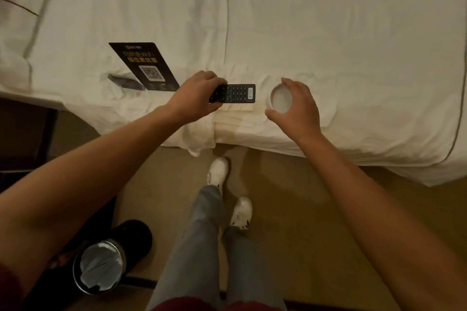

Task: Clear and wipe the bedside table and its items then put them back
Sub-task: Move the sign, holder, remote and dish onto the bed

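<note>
Left hand (195, 98) grips the black remote (233, 93) by its near end, fingers curled round it, holding it just over the white bed (328, 45) near the bed's front edge. Right of the remote sits a small round white dish (279, 101) on the sheet — the right hand (297, 106) arches over it, fingers spread, thumb and forefinger flanking the rim; whether they touch it I cannot tell. Left of the remote, a black WiFi card (144, 64) with a QR code lies on the bed. Down on the floor, left of the remote — a lined bin (99, 266).
</note>
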